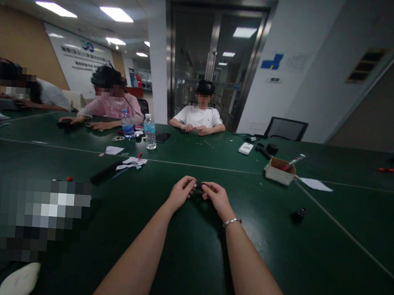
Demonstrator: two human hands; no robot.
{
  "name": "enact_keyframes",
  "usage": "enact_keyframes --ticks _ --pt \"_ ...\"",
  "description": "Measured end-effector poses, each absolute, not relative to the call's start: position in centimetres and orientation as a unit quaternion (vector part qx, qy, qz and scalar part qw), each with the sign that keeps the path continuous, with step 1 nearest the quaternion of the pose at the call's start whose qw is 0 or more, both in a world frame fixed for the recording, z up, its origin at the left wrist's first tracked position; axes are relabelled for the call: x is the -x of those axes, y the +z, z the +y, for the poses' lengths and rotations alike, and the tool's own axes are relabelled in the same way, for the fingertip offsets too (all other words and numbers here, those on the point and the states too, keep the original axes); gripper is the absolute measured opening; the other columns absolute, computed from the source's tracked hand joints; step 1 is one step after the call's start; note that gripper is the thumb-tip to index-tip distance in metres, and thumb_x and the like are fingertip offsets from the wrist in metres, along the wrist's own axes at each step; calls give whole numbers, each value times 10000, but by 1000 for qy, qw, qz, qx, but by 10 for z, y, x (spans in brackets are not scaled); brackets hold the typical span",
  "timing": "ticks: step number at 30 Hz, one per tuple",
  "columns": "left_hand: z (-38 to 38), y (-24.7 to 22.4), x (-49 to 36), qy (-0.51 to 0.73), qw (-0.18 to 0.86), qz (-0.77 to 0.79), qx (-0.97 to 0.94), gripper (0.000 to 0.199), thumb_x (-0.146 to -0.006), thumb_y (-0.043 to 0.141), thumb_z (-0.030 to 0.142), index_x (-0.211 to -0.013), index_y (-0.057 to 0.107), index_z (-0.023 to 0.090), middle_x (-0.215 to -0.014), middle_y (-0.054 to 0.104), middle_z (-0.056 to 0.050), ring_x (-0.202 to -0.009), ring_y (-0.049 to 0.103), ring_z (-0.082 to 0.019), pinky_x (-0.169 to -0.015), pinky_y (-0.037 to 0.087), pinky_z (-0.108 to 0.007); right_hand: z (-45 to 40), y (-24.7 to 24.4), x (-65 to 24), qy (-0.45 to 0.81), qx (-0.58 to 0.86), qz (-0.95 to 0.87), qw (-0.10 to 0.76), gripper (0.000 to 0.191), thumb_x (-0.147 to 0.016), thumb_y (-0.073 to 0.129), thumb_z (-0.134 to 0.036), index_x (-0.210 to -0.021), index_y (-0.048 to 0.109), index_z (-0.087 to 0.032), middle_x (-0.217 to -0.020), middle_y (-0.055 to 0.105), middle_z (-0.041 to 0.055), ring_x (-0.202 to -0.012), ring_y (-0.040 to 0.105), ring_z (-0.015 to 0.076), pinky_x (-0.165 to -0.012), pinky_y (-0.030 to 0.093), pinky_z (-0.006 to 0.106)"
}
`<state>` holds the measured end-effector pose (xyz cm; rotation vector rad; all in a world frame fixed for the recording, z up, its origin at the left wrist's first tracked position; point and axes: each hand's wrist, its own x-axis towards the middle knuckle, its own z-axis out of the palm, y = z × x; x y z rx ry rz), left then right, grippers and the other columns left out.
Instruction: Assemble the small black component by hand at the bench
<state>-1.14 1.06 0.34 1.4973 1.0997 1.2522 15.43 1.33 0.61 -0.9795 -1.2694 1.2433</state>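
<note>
Both my arms reach forward over the dark green table point(189, 264). Between my fingertips is a small black object point(199, 186), too small and dark to name. My left hand point(181, 192) pinches its left end, and my right hand point(216, 197) grips its right end. The object is held just above the tabletop, partly hidden by my fingers. A silver bracelet point(232, 222) circles my right wrist.
An open box point(280, 175) with a pen-like item stands to the right, near a small black item point(299, 214). Water bottles point(150, 133) and crumpled paper point(132, 162) lie to the left. A person in white point(199, 117) sits opposite; others sit at left.
</note>
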Motion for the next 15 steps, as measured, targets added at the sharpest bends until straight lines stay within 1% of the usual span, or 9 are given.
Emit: enact_keyframes --ticks 2,5,6,9,10,13,15 --pt "11 3 11 509 432 449 -593 301 -835 507 424 -998 586 183 -734 546 -1 -631 522 -103 -499 407 -182 13 6 -154 521 410 -538 520 372 -642 756 -374 -909 692 -123 -641 657 21 -521 553 100 -563 454 251" --pt "13 1 11 515 426 449 -592 300 -780 587 382 -1011 588 191 -815 571 -14 -693 548 -113 -506 419 -176 14 6 -154 519 413 -540 518 375 -641 756 -377 -910 692 -123 -669 670 31 -521 553 98 -563 455 253" --pt "13 0 11 516 431 449 -589 306 -778 589 384 -1013 585 188 -816 578 -16 -676 547 -109 -502 418 -177 14 6 -154 519 413 -539 519 377 -642 756 -378 -910 692 -122 -659 666 28 -520 553 99 -563 455 253" --pt "14 -1 11 513 446 451 -579 302 -829 517 418 -992 573 170 -674 550 12 -536 491 -81 -472 391 -179 15 5 -154 522 411 -538 519 376 -637 757 -375 -906 691 -121 -643 656 21 -519 550 100 -560 451 252" --pt "14 -1 11 511 445 451 -581 293 -833 511 415 -983 573 171 -655 539 19 -522 482 -79 -467 384 -177 15 5 -154 522 411 -538 519 372 -636 758 -372 -902 691 -121 -651 658 24 -519 548 99 -558 450 251" --pt "14 -1 11 509 432 455 -590 257 -800 563 381 -965 587 186 -742 565 6 -587 517 -87 -476 392 -173 15 6 -154 521 411 -540 518 356 -642 754 -362 -899 693 -122 -675 666 31 -522 545 93 -559 449 246" --pt "14 -1 12 504 432 464 -587 258 -825 522 401 -957 595 191 -734 560 6 -582 513 -88 -477 396 -177 14 7 -154 523 409 -542 515 350 -647 749 -361 -899 694 -125 -668 662 28 -523 547 94 -561 451 246"
